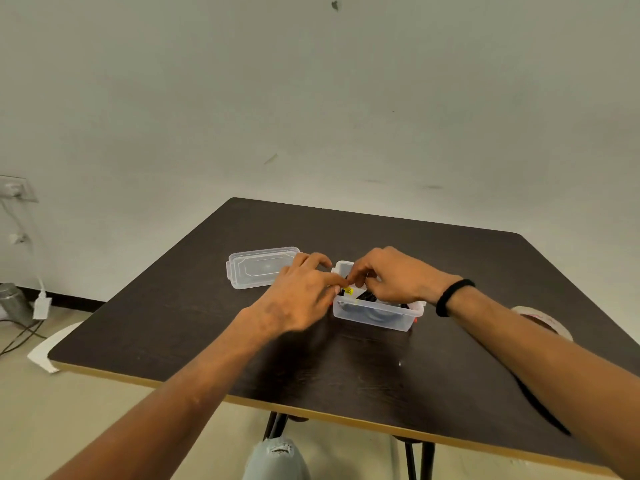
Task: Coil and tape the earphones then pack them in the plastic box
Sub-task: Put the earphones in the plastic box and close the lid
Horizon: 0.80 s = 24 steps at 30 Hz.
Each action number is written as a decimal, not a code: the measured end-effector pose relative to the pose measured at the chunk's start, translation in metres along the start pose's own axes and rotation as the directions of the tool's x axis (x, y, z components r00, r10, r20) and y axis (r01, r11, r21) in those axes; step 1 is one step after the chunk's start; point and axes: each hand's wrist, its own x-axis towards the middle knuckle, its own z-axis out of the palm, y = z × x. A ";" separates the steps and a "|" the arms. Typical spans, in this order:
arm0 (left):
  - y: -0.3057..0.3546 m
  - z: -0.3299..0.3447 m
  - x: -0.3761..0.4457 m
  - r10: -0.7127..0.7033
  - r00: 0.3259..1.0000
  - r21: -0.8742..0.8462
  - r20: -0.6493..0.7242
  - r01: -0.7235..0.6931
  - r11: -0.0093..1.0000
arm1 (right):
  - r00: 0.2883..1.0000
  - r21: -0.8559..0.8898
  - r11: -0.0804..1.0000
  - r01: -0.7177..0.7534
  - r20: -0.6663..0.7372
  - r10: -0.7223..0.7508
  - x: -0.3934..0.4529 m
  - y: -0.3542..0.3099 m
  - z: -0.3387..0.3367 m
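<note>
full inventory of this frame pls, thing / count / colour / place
table: 1, dark brown with pale edge, centre
plastic box: 1, clear, open, mid-table under the hands
earphones: dark cable with a yellow tag, count unclear, inside the box
lid: 1, clear, on the table left of the box
tape roll: 1, pale, right side of the table, partly hidden by the forearm
wall socket: 1, white, far left wall
charger: 1, white, hanging at left
wristband: 1, black, right wrist
left hand: at the box's left end
right hand: over the box

Lid [261, 267] left, tape roll [543, 319] right of box [375, 315]; near table [207, 327] bare.
</note>
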 end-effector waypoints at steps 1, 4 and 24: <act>0.002 0.000 0.000 -0.035 0.999 0.031 0.036 0.034 0.999 | 1.000 -0.011 1.000 -0.008 0.006 0.008 0.004 0.000 0.004; 0.012 -0.005 0.005 -0.042 0.995 0.165 0.091 0.027 0.986 | 1.000 -0.040 0.999 -0.027 0.009 0.027 0.012 -0.002 0.013; -0.076 -0.036 -0.010 -0.752 0.642 -0.528 -0.149 0.591 0.610 | 0.954 0.121 0.993 -0.010 -0.297 0.046 0.076 -0.047 -0.003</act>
